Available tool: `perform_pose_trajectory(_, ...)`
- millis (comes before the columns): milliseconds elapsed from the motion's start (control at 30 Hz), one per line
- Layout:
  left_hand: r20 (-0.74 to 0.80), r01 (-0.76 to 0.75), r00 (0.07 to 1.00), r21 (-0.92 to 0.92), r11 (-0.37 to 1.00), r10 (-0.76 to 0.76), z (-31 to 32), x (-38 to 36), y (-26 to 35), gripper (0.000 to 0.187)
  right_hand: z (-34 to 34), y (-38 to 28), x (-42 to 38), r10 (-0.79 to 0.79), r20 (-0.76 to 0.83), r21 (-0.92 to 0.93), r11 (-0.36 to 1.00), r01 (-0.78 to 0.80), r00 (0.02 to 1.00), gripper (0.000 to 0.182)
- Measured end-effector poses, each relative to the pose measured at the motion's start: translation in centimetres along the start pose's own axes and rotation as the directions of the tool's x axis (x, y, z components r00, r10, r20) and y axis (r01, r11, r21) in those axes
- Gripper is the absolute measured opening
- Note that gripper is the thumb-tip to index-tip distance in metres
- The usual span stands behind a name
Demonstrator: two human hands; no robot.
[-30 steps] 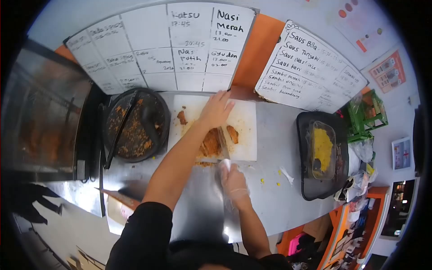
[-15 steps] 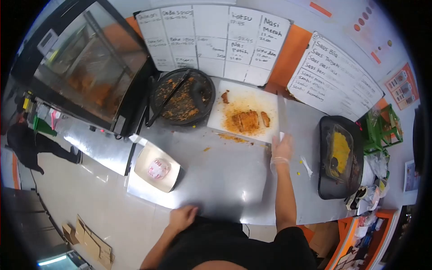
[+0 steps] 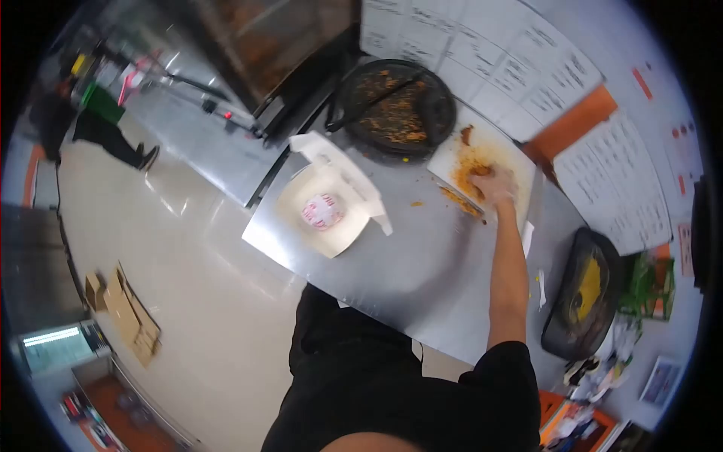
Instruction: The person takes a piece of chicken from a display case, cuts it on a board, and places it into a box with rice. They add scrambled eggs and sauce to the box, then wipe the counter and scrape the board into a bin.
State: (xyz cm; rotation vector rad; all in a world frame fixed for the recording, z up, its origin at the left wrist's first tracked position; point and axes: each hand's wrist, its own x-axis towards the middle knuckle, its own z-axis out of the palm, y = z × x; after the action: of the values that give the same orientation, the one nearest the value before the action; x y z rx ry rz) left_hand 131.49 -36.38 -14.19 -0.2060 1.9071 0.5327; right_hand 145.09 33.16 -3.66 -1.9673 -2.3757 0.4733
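Observation:
My right hand (image 3: 495, 186), in a clear plastic glove, reaches onto the white cutting board (image 3: 520, 162) over the sliced fried cutlet. The hand is smeared by motion and covers the cutlet, so its grip does not show. A small browned piece (image 3: 466, 135) lies at the board's far corner, and orange crumbs (image 3: 461, 202) spill along the near edge. A pale knife handle (image 3: 527, 238) appears beside my forearm. Left of the board stands an open paper box (image 3: 335, 245) containing a round bundle in red-printed paper (image 3: 322, 212). My left hand is out of view.
A black round pan (image 3: 444, 105) with crumbs and dark tongs (image 3: 376, 102) stands behind the box, near a glass-fronted cabinet (image 3: 279, 45). At right is a black tray (image 3: 561, 324) holding a container of yellow food (image 3: 589, 289). Another person (image 3: 105, 135) stands far left.
My right hand has moved from the knife handle onto the board over the cutlet. My left hand has left the view. The camera has turned, and the box's flap now shows upright.

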Motion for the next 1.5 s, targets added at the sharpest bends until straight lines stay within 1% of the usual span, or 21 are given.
perform_pose_trajectory(67, 0.042, 0.075, 0.997, -0.295, 0.953, -0.065, -0.1, -2.4, 4.7, 0.049, 2.7, 0.6, 0.8, -0.014, -0.295, -0.049, 0.999, 0.0, 0.955, 0.049)
perform_pose_trajectory(167, 0.244, 0.316, 0.949, -0.695, 0.645, -0.202, -2.8, -7.2, 14.2, 0.049, 3.4, 0.9, 1.4, -0.063, -0.305, -0.032, 0.998, 0.056, 0.95, 0.048)
perform_pose_trajectory(233, 0.408, 0.282, 0.902, -0.802, 0.527, 0.138, -6.7, -8.9, 19.6, 0.048, 2.5, 1.2, 2.0, -0.007, -0.299, 0.11, 0.993, 0.042, 0.954, 0.047)
perform_pose_trajectory(267, 0.228, -0.031, 0.923, -0.759, 0.65, 0.31, -8.7, -10.4, 24.1, 0.049, 2.0, 1.1, 1.5, 0.057, -0.287, 0.251, 0.968, 0.017, 0.956, 0.046)
perform_pose_trajectory(300, 0.054, -0.516, 0.78, -0.505, 0.691, 0.623, -10.4, -8.2, 25.8, 0.05, 1.8, 0.8, 0.6, 0.081, -0.28, 0.248, 0.969, -0.009, 0.957, 0.046)
perform_pose_trajectory(333, -0.017, -0.753, 0.628, -0.266, 0.602, 0.778, -12.0, -6.2, 28.2, 0.048, 1.6, 0.7, -0.5, 0.186, -0.287, 0.57, 0.822, 0.012, 0.94, 0.041)
perform_pose_trajectory(367, -0.041, -0.856, 0.511, -0.109, 0.505, 0.858, -12.5, -5.9, 31.9, 0.045, 0.8, 0.7, -1.7, 0.291, -0.276, 0.815, 0.576, 0.063, 0.916, 0.036)
perform_pose_trajectory(400, -0.042, -0.926, 0.373, 0.041, 0.375, 0.927, -12.3, -5.3, 35.3, 0.043, -0.2, -0.2, -3.9, 0.32, -0.287, 0.808, 0.587, 0.049, 0.903, 0.036)
perform_pose_trajectory(467, 0.19, -0.953, 0.045, 0.302, -0.015, 0.981, -11.4, -1.3, 41.3, 0.046, -1.7, -5.3, -10.2, 0.231, -0.447, 0.797, 0.541, 0.267, 0.864, 0.034)
perform_pose_trajectory(533, 0.442, -0.97, 0.055, 0.235, -0.056, 0.895, -9.2, 2.1, 45.8, 0.047, -2.6, -12.4, -17.8, 0.268, -0.231, 0.911, 0.398, 0.111, 0.935, 0.039)
perform_pose_trajectory(600, 0.632, -0.941, 0.043, 0.286, -0.181, 0.774, -6.8, 5.0, 48.1, 0.049, -0.3, -17.6, -22.1, 0.093, -0.281, 0.908, 0.349, 0.233, 0.955, 0.044)
perform_pose_trajectory(667, 0.726, -0.905, 0.025, 0.308, -0.293, 0.688, -5.0, 7.5, 49.0, 0.053, 5.5, -20.4, -23.7, 0.098, -0.142, 0.913, 0.398, 0.092, 0.985, 0.043)
perform_pose_trajectory(733, 0.812, -0.862, 0.025, 0.313, -0.398, 0.583, -4.3, 7.8, 49.1, 0.058, 11.4, -21.9, -22.8, -0.059, -0.386, 0.564, 0.775, 0.286, 0.921, 0.052)
perform_pose_trajectory(800, 0.744, -0.874, 0.153, 0.409, -0.263, 0.65, -4.0, 7.0, 48.8, 0.066, 12.5, -24.4, -22.7, 0.004, -0.409, 0.459, 0.865, 0.202, 0.912, 0.052)
perform_pose_trajectory(833, 0.761, -0.874, 0.141, 0.396, -0.281, 0.633, -3.9, 6.9, 48.6, 0.066, 12.8, -25.2, -22.4, 0.001, -0.426, 0.337, 0.928, 0.158, 0.905, 0.053)
perform_pose_trajectory(900, 0.691, -0.866, 0.279, 0.482, -0.136, 0.667, -3.9, 6.7, 48.2, 0.074, 13.5, -26.0, -21.7, 0.07, -0.395, 0.36, 0.929, 0.085, 0.916, 0.053)
perform_pose_trajectory(1000, 0.613, -0.835, 0.322, 0.543, -0.089, 0.722, -3.6, 6.1, 47.9, 0.076, 14.7, -26.2, -21.0, 0.097, -0.379, 0.328, 0.944, 0.035, 0.921, 0.053)
perform_pose_trajectory(1167, 0.594, -0.817, 0.346, 0.572, -0.078, 0.726, -3.7, 6.0, 47.8, 0.078, 13.8, -27.6, -22.4, 0.105, -0.294, 0.198, 0.979, -0.047, 0.95, 0.056)
perform_pose_trajectory(1233, 0.586, -0.808, 0.347, 0.583, -0.083, 0.732, -3.8, 6.1, 47.6, 0.077, 13.6, -28.0, -23.0, 0.157, -0.309, -0.074, 0.979, -0.188, 0.938, 0.063)
perform_pose_trajectory(1367, 0.547, -0.785, 0.338, 0.613, -0.091, 0.766, -3.2, 5.9, 46.8, 0.076, 15.0, -25.6, -23.4, 0.023, -0.367, -0.118, 0.99, -0.071, 0.93, 0.062)
perform_pose_trajectory(1500, 0.531, -0.787, 0.294, 0.606, -0.113, 0.795, -3.5, 5.9, 46.3, 0.076, 13.2, -24.2, -23.9, -0.047, -0.358, 0.007, 0.999, 0.053, 0.933, 0.053)
